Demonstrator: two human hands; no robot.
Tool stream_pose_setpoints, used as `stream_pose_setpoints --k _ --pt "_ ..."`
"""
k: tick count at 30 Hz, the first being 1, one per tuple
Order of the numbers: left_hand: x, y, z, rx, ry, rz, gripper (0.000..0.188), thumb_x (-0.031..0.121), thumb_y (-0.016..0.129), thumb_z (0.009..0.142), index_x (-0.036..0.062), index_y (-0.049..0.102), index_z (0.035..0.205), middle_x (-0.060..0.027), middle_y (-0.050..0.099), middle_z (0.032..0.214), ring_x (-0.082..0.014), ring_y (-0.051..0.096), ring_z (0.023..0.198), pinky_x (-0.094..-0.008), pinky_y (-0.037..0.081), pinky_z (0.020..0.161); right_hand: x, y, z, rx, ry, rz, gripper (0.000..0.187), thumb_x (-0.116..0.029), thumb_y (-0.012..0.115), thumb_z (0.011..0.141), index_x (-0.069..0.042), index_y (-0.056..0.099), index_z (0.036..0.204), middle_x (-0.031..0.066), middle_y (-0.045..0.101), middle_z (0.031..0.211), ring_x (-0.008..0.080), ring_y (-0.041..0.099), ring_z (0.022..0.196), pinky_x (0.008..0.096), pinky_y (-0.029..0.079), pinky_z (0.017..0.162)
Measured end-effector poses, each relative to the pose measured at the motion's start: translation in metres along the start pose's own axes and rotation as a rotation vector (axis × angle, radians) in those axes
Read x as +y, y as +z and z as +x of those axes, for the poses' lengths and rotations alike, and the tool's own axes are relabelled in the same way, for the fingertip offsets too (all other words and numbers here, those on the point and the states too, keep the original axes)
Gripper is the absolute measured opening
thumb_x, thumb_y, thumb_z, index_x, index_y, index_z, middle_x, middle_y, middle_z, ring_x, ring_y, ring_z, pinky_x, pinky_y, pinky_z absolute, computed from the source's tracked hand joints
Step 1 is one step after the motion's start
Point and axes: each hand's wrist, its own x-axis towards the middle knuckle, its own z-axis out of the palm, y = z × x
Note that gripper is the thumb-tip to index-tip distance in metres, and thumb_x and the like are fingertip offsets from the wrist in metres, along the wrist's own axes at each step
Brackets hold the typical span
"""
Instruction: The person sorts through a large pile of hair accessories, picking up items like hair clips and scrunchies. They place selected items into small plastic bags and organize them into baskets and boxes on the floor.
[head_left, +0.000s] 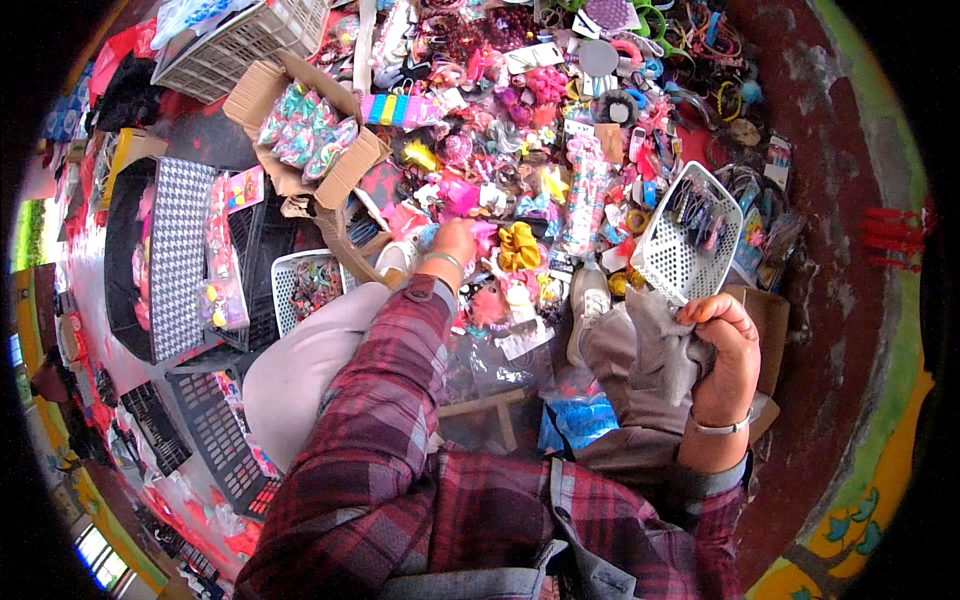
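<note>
1. A person's right hand pinches a crumpled grey cloth between thumb and fingers; the cloth hangs above the right knee.
2. The left hand reaches down into a colourful pile of hair accessories; its fingertips are hidden, so whether it grips anything cannot be told.
3. A mustard-yellow scrunchie lies on the pile, just right of the left hand.
4. A white perforated basket of small items stands just beyond the cloth.
5. Farther left, an open cardboard box holds small plastic-wrapped packets.
</note>
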Motion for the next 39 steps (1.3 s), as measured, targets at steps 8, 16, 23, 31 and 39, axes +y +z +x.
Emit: stream_pose_setpoints --k 8,16,23,31,39 --pt "0.009 -0.056 0.004 0.084 -0.185 -0.904 0.036 0.021 0.062 0.082 -0.0013 0.060 0.110 -0.0067 0.062 0.106 -0.0137 0.056 0.097 -0.0265 0.042 0.086 -0.009 0.000 -0.010 -0.047 -0.031 0.059 0.015 0.006 0.043 0.066 0.001 0.056 0.073 0.0094 0.059 0.076 0.0184 0.055 0.076 0.0271 0.041 0.076" --pt "0.067 -0.108 -0.018 -0.134 -0.074 -1.846 0.023 0.021 0.060 0.084 0.0061 0.058 0.102 -0.0057 0.061 0.091 -0.0191 0.059 0.083 -0.0345 0.047 0.075 -0.011 0.001 -0.012 -0.127 -0.024 0.104 0.017 0.006 0.043 0.066 0.002 0.058 0.073 0.0094 0.061 0.076 0.0177 0.056 0.075 0.0267 0.042 0.075" --pt "0.152 -0.199 -0.062 -0.304 0.286 -2.006 0.057 0.012 0.061 0.073 0.0016 0.042 0.126 -0.0123 0.057 0.106 -0.0271 0.056 0.096 -0.0430 0.044 0.091 -0.007 0.004 -0.006 -0.217 -0.026 0.153 0.020 0.006 0.043 0.066 0.002 0.060 0.076 0.0096 0.063 0.076 0.0169 0.058 0.074 0.0257 0.044 0.073" --pt "0.176 -0.208 -0.091 -0.258 0.275 -2.098 0.037 0.021 0.057 0.081 0.0034 0.050 0.113 -0.0070 0.058 0.099 -0.0201 0.054 0.082 -0.0368 0.047 0.073 -0.015 0.036 -0.004 -0.371 -0.068 -0.021 0.013 -0.008 0.055 0.081 0.000 0.061 0.088 0.0066 0.063 0.081 0.0103 0.054 0.067 0.0223 0.043 0.064" --pt "0.205 -0.256 -0.148 -0.508 0.231 -1.999 0.030 0.020 0.045 0.090 0.0064 0.048 0.116 -0.0045 0.055 0.090 -0.0122 0.052 0.068 -0.0204 0.042 0.052 -0.006 0.088 0.000 -0.405 -0.239 -0.093 0.054 -0.019 0.071 0.075 0.002 0.050 0.120 0.0107 0.058 0.103 0.0149 0.057 0.083 0.0246 0.048 0.067"
